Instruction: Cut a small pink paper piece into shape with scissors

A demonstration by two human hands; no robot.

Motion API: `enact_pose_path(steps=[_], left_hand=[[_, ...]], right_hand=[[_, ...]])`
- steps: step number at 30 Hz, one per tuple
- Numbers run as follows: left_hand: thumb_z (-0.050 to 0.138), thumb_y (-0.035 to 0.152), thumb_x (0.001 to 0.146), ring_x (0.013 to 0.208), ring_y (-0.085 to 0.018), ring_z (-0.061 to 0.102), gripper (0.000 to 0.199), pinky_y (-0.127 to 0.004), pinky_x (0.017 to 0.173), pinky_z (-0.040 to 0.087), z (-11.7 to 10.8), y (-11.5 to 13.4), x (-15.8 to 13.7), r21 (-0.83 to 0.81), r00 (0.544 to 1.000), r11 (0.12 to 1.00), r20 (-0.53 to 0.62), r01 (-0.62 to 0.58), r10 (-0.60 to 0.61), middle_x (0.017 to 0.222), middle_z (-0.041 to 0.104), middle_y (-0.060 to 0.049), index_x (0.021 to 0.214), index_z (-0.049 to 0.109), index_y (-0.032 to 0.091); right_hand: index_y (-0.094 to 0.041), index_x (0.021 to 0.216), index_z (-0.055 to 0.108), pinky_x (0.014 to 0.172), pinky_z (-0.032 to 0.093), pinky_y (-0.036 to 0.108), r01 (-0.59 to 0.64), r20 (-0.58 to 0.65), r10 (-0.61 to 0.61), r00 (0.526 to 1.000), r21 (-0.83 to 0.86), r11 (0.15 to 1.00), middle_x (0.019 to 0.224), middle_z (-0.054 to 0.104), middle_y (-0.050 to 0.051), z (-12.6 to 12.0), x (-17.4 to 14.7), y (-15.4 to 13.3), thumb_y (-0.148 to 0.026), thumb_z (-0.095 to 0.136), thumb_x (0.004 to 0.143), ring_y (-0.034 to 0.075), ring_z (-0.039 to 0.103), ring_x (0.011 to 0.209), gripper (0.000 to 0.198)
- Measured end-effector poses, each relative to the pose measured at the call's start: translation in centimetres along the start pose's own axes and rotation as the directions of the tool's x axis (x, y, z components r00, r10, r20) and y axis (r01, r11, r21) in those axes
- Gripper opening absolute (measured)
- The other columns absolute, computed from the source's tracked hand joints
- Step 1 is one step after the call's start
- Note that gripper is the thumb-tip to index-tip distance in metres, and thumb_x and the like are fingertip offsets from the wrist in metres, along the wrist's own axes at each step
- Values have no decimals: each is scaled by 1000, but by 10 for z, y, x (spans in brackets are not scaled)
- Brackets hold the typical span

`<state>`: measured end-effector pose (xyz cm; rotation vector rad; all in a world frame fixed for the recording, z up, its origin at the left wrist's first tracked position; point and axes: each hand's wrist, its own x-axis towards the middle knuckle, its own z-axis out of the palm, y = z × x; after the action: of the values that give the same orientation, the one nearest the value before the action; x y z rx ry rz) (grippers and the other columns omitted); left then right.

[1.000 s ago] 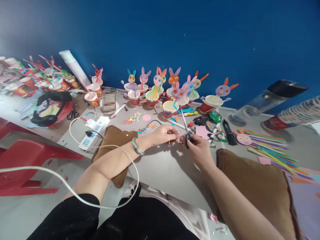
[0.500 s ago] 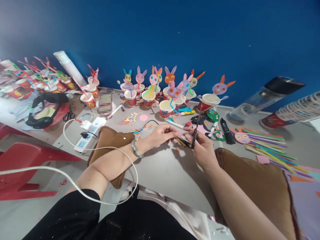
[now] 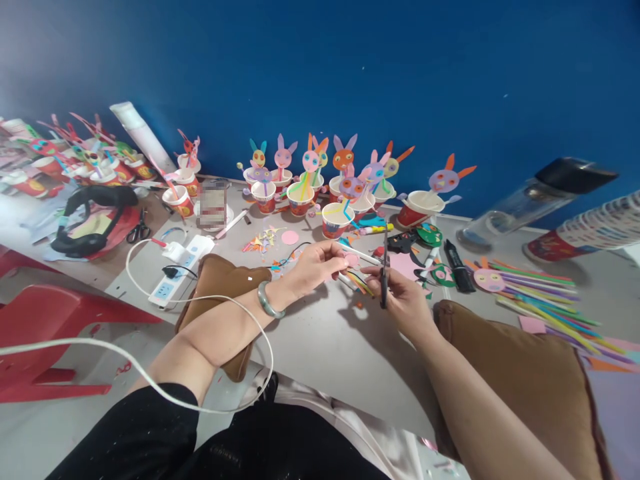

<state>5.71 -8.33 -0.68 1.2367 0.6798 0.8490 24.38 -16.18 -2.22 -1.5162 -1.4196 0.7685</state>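
L hand (image 3: pixel 320 265) pinches pink paper disc (image 3: pixel 351 259), R hand (image 3: pixel 400 293) grips scissors (image 3: pixel 384 270) w/ blades near shut — trimming underway, many bunny cups (image 3: pixel 300 197) done.

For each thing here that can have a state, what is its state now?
Scissors: held upright in right hand, blades closed.
Pink paper disc: pinched by left hand.
Glass bottle: lying on its side, capped.
Power strip: one plug in.
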Motion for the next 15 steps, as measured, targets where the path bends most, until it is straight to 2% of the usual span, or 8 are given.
enact_pose_path(steps=[4, 8, 12, 15], left_hand=[[74, 35, 74, 51, -5, 51, 30, -21, 50, 41, -2, 1, -1, -41, 1000, 999, -13, -14, 14, 63, 59, 3, 72, 52, 16], [79, 35, 72, 52, -5, 53, 30, -20, 51, 42, -2, 3, -2, -77, 997, 996, -50, -56, 52, 64, 61, 3, 75, 56, 15], [83, 37, 70, 58, -6, 56, 35, -20, 54, 45, -3, 3, -3, -93, 997, 994, -65, -52, 46, 74, 67, 0, 85, 62, 15], [84, 39, 70, 64, -8, 60, 37, -21, 55, 47, -4, 1, -2, -104, 997, 994, -61, -42, 36, 82, 70, -3, 89, 63, 15]], right_hand=[[-20, 70, 64, 67, 50, 32, 83, -49, -85, 995, -38, 996, 88, 72, 6, 1, -3, -2, -46, 72, 78, 18, 62, 72, 28], [-21, 68, 60, 70, 50, 32, 98, -39, -100, 994, -50, 994, 83, 71, 5, 1, -5, -3, -46, 75, 76, 19, 63, 74, 30], [-21, 77, 62, 76, 51, 35, 95, 106, -91, 990, -33, 995, 88, 71, 6, 1, -5, -5, -50, 76, 73, 23, 65, 84, 33], [-20, 90, 64, 78, 51, 35, 103, 263, -104, 959, 16, 995, 94, 69, 8, 1, -6, -8, -58, 72, 76, 24, 65, 88, 41]])
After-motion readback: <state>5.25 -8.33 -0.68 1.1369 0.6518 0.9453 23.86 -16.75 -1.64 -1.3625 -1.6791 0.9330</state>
